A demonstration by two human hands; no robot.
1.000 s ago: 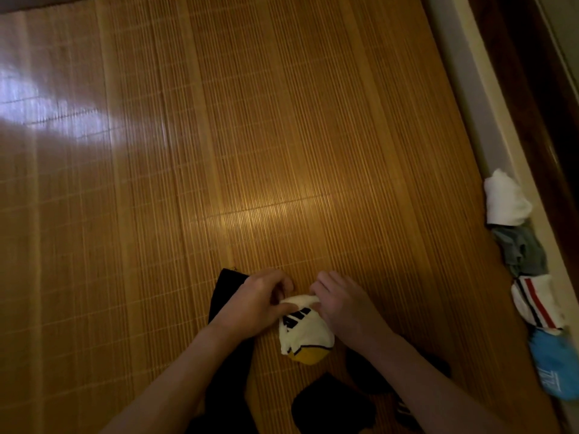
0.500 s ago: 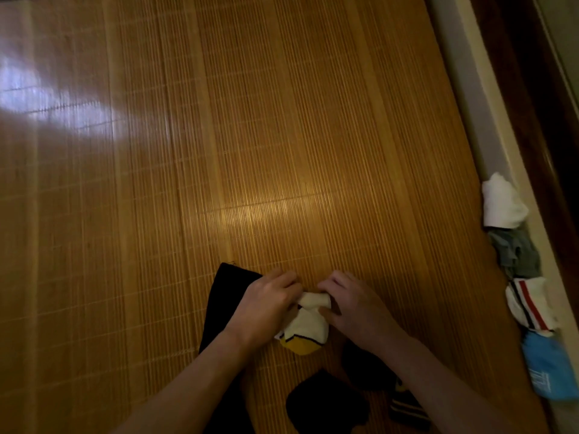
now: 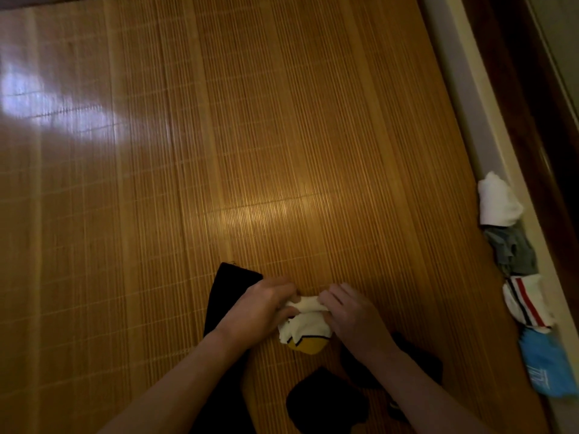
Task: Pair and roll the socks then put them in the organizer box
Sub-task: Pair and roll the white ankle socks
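A white sock pair with black lines and a yellow toe (image 3: 305, 332) lies bunched on the bamboo mat (image 3: 250, 151). My left hand (image 3: 258, 308) and my right hand (image 3: 354, 314) both pinch its white cuff from either side. A long black sock (image 3: 228, 283) lies flat under my left hand and forearm. Two more dark socks (image 3: 326, 402) sit near the bottom edge, one partly hidden under my right forearm. No organizer box is in view.
Along the mat's right edge sits a row of rolled socks: white (image 3: 498, 200), grey (image 3: 513, 252), white with red and black stripes (image 3: 528, 303) and blue (image 3: 548, 368). A pale ledge (image 3: 463, 89) and dark wood border that side.
Both hands have closed in on the white cuff and stretched it over the bundle, which looks more tightly bunched. The view has shifted slightly.
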